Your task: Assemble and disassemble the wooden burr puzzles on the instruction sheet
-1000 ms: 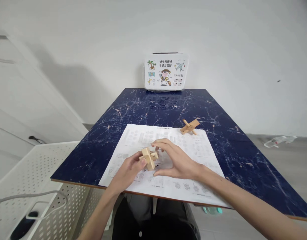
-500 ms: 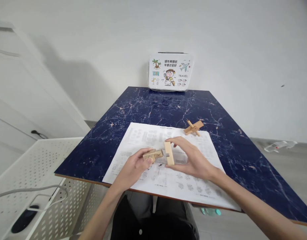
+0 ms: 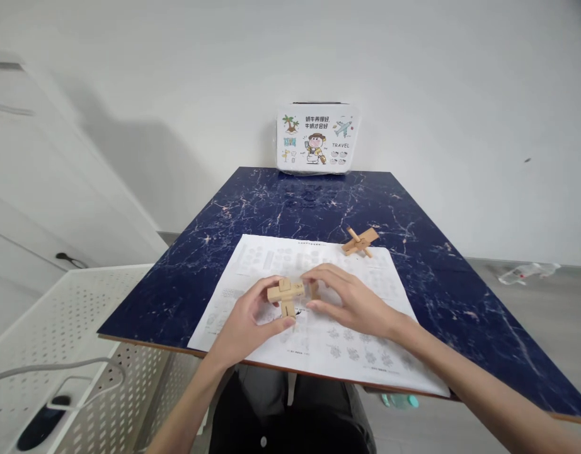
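My left hand (image 3: pixel 253 318) is wrapped round a cross-shaped group of wooden puzzle pieces (image 3: pixel 285 291), fingers behind it and thumb along its lower arm. Dark marks show on the pale wood. Close to the right end of this cross, my right hand (image 3: pixel 354 299) curves its thumb and fingers about a wooden block (image 3: pixel 315 291), mostly hidden by the fingers. Beneath both hands lies a printed sheet (image 3: pixel 266 252) with rows of small diagrams. Past the right hand, at the sheet's far edge, rests another crossed set of wooden pieces (image 3: pixel 360 242).
The sheet lies on a dark blue marbled table (image 3: pixel 215 239). At its far edge a white printed case (image 3: pixel 316 139) stands against the wall. A white perforated stand (image 3: pixel 73 302) with a cable (image 3: pixel 58 367) is at the left. A clear plastic item (image 3: pixel 529 273) lies on the floor at right.
My left hand has turned its pieces, so a cross shape now shows. My right hand has moved slightly left and closer to them, and its block has turned and become mostly hidden.
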A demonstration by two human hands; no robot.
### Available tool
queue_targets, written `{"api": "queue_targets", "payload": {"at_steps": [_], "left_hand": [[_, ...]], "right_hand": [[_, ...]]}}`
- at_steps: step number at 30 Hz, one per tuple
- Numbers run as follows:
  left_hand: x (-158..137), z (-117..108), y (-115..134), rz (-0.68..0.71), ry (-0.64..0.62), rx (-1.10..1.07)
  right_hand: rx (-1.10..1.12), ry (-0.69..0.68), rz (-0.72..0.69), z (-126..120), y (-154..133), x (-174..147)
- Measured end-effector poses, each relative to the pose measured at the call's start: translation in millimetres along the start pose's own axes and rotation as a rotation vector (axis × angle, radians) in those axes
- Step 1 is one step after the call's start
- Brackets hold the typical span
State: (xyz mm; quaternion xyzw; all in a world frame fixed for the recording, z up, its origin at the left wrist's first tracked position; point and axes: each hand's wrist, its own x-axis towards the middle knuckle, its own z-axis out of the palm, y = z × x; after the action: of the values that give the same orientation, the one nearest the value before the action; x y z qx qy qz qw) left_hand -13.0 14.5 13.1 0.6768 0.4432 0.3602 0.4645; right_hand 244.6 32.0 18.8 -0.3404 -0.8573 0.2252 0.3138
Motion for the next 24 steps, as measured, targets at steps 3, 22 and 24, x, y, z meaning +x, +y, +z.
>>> {"api": "queue_targets", "payload": {"at_steps": [3,22,24], "left_hand": [[-0.5,1.5,3.9,0.012,-0.022,0.058],[15.9,-1.9,6.7,0.070,-0.120,0.528],[24.5,-2.3,9.4,0.056,-0.186,0.553]], "right_hand": [[0.088,0.007,0.017,7.2,-3.5,4.9],[0.222,-0.168,0.328,-42.1,43.2,-20.4],[0.199,-0.151,0.341,-35.5,43.6,-17.8]]}}
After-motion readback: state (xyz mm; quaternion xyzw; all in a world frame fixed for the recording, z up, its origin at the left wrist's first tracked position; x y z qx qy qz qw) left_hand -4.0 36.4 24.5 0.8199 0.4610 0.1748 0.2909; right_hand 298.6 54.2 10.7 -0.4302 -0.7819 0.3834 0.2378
